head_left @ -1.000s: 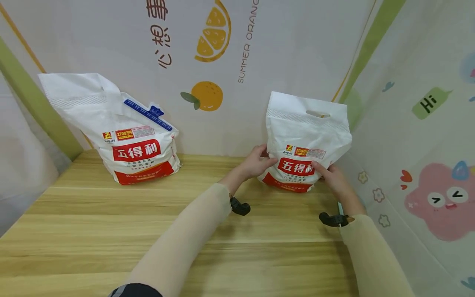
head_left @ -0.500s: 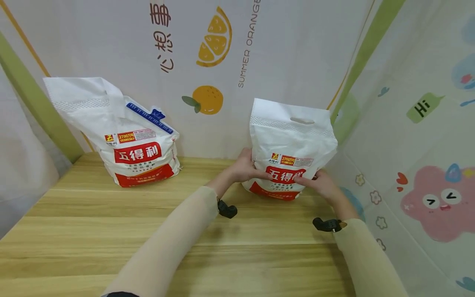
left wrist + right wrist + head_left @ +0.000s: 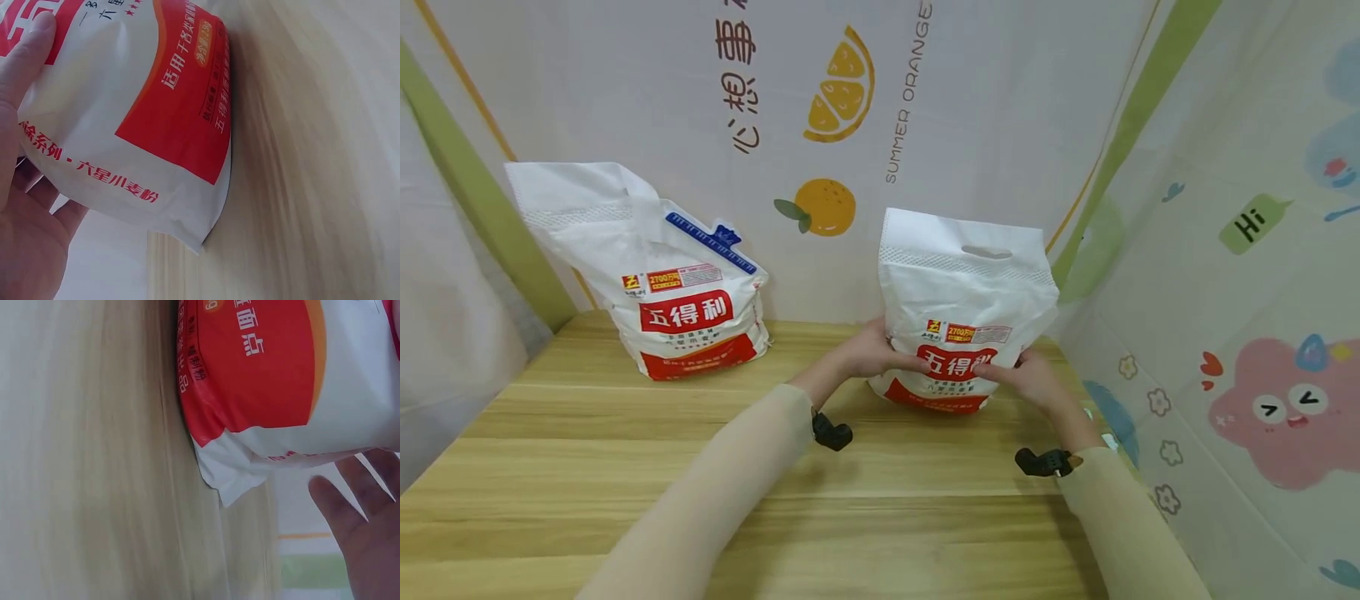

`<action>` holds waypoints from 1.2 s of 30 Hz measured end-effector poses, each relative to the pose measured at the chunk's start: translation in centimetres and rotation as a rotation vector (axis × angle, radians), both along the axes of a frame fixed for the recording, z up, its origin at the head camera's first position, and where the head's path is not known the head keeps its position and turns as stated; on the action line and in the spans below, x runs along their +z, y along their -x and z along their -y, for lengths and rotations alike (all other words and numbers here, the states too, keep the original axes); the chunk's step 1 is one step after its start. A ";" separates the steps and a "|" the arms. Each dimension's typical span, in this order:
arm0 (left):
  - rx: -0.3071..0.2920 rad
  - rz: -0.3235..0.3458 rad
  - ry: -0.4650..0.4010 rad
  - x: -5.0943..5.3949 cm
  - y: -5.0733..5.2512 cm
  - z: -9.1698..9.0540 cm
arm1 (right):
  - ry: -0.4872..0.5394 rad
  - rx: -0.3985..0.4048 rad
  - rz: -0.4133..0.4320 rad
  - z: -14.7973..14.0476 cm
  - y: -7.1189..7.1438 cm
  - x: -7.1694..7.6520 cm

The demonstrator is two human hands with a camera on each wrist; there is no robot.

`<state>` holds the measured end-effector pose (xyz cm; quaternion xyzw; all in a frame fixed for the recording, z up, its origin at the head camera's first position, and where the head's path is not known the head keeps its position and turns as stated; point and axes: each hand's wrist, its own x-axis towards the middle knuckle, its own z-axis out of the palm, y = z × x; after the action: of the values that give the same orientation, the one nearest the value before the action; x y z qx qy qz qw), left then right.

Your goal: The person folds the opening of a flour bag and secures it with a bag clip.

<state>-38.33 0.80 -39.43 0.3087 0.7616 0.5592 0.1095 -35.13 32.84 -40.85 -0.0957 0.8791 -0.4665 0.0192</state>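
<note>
A white bag of flour with red labels and a handle slot at its top stands at the table's back right in the head view. My left hand holds its left side, thumb on the front label. From the other side my right hand holds it, also thumb in front; the far fingers are partly hidden behind the bag. Both wrist views show the bag's lower part close to the wood surface. Farther left stands a second flour bag, its top folded over and held by a blue and white sealing clip.
The wooden table extends toward me. A printed white curtain hangs right behind the bags, and another printed wall sheet borders the right side. Black wrist cameras are strapped on both wrists.
Both hands have moved the right flour bag leftward along the back of the table, closer to the other bag. The clipped bag stays in its place on the table; the head view has shifted slightly.
</note>
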 end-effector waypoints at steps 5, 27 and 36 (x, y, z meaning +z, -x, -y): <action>0.069 -0.015 0.021 -0.1 -1.1 1.8 | 0.024 0.063 -0.018 1.5 0.0 -0.1; 0.201 -0.059 0.090 -0.1 -6.5 9.5 | 0.094 0.201 -0.062 8.3 -1.9 -0.2; 0.237 -0.099 0.117 -0.3 -8.6 12.1 | 0.125 0.232 -0.033 10.6 -3.5 0.0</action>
<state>-29.70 -11.31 -39.73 0.2368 0.8285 0.5070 0.0229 -31.67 22.20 -40.81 -0.2054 0.8317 -0.5132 0.0527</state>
